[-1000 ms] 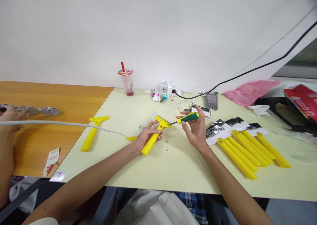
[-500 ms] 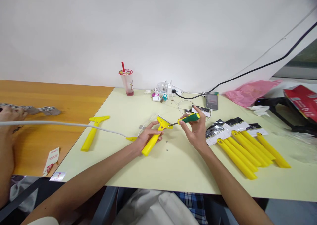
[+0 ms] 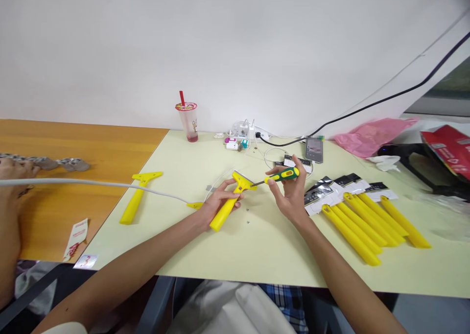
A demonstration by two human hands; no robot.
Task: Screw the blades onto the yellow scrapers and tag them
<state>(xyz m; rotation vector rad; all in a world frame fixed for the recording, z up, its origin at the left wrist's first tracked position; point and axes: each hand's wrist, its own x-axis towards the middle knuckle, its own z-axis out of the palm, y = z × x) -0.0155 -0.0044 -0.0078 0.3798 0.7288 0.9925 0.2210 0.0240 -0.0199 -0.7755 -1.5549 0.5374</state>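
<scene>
My left hand (image 3: 219,200) is wrapped round the neck of a yellow scraper (image 3: 223,215), its head pointing up and away from me. Between the fingers of my right hand (image 3: 290,197) is a green and yellow screwdriver (image 3: 282,175), held nearly level. Its tip meets the scraper's head at the right side; the screw there is too small to make out. Two small screws (image 3: 247,222) lie on the pale table just right of the scraper. Part of another yellow piece (image 3: 195,205) shows behind my left wrist.
Another yellow scraper (image 3: 136,202) lies at the left. Several packaged yellow scrapers (image 3: 362,221) lie at the right. A drink cup (image 3: 189,123), a power strip (image 3: 244,130) and a phone (image 3: 314,149) are at the back. Another person's hand (image 3: 16,172) rests on the orange table; a white cable crosses the left.
The screwdriver handle has turned about its length, showing more yellow, and my right fingers have shifted on it. My left hand and the scraper have stayed put.
</scene>
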